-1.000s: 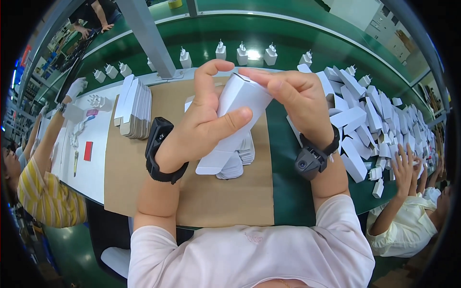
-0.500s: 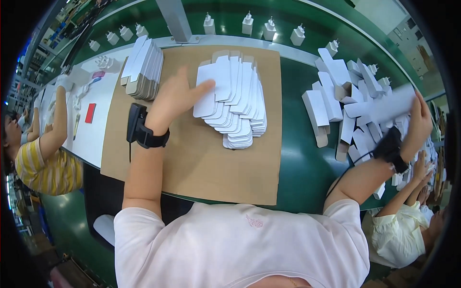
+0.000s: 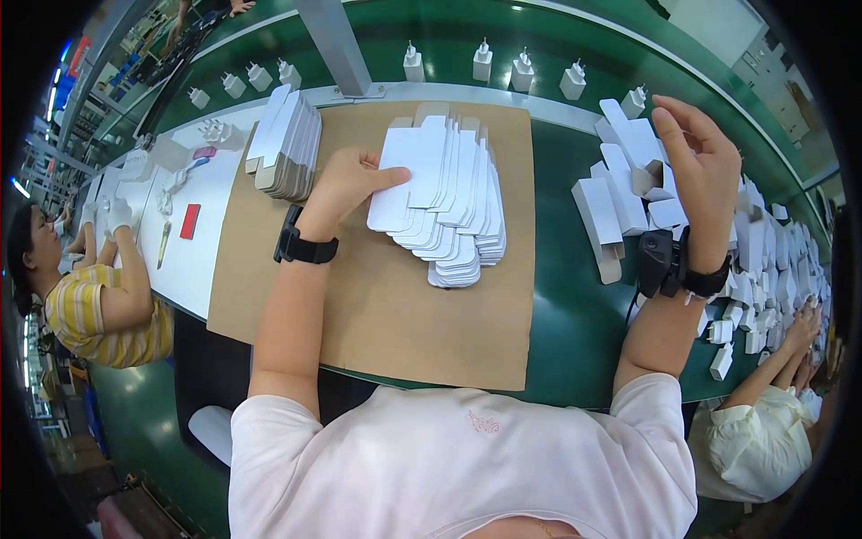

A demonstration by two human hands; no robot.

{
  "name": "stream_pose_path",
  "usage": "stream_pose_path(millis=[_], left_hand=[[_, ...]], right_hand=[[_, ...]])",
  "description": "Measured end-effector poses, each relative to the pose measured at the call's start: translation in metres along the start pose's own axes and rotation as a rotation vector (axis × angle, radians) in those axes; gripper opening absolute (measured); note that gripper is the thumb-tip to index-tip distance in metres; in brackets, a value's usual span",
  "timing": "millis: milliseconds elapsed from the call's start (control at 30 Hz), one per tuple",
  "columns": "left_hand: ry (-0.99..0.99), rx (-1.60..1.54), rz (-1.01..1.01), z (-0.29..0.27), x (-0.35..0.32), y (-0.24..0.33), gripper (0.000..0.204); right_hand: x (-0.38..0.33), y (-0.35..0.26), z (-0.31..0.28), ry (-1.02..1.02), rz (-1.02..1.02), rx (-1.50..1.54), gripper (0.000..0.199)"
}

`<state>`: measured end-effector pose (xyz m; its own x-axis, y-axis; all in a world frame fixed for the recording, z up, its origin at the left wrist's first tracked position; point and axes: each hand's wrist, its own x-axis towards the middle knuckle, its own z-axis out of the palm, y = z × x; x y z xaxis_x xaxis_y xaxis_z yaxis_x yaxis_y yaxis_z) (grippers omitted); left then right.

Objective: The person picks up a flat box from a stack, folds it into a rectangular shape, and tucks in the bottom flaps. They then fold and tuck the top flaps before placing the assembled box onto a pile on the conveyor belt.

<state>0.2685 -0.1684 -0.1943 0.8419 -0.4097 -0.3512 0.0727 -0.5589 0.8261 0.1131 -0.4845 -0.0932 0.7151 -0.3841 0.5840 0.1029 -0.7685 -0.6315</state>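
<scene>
A fanned stack of flat white cartons (image 3: 453, 193) lies on a brown cardboard sheet (image 3: 413, 332) in front of me. At its left edge, my left hand (image 3: 346, 184) has its thumb pressed on top of the outermost flat carton (image 3: 390, 208), with the fingers curled at the carton's edge and partly hidden. My right hand (image 3: 705, 162) is raised beside a heap of opened-out white boxes (image 3: 597, 220) on the right. Its fingers are apart and bent, and nothing shows in it. The hand and wrist cover part of the heap.
Another stack of flat cartons (image 3: 292, 139) stands at the sheet's upper left. White plug adapters (image 3: 482, 61) line the far green surface behind a metal post (image 3: 337, 45). Co-workers sit at left (image 3: 99, 305) and right (image 3: 754, 431). More white boxes (image 3: 772, 260) spread toward the right.
My right hand has let go of a white box and moved left and up. The left hand's fingers have curled in, its thumb now on the stack's edge. The whole view has shifted slightly.
</scene>
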Motion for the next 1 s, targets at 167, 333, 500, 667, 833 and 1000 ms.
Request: stream_pose_path(millis=[167,333,500,667,833,1000], left_hand=[[0.175,-0.041,0.128,0.004,-0.008,0.011,0.04],[0.196,0.187,0.095,-0.005,-0.01,0.017,0.032],[0.187,0.313,0.102,-0.009,-0.018,0.024,0.03],[0.032,-0.133,0.375,0.011,-0.055,0.067,0.027],[0.096,-0.156,0.654,0.042,-0.068,0.096,0.025],[0.162,-0.005,0.833,0.043,-0.07,0.106,0.019]], right_hand=[[-0.005,-0.006,0.005,-0.021,-0.033,0.001,0.022],[-0.007,-0.016,0.012,-0.067,-0.08,0.007,0.02],[-0.005,-0.026,0.013,-0.169,-0.056,0.049,0.022],[-0.004,-0.038,0.037,-0.384,-0.065,0.297,0.032],[-0.019,-0.06,0.074,-0.344,-0.145,0.288,0.038],[-0.021,-0.064,0.081,-0.243,-0.336,0.389,0.044]])
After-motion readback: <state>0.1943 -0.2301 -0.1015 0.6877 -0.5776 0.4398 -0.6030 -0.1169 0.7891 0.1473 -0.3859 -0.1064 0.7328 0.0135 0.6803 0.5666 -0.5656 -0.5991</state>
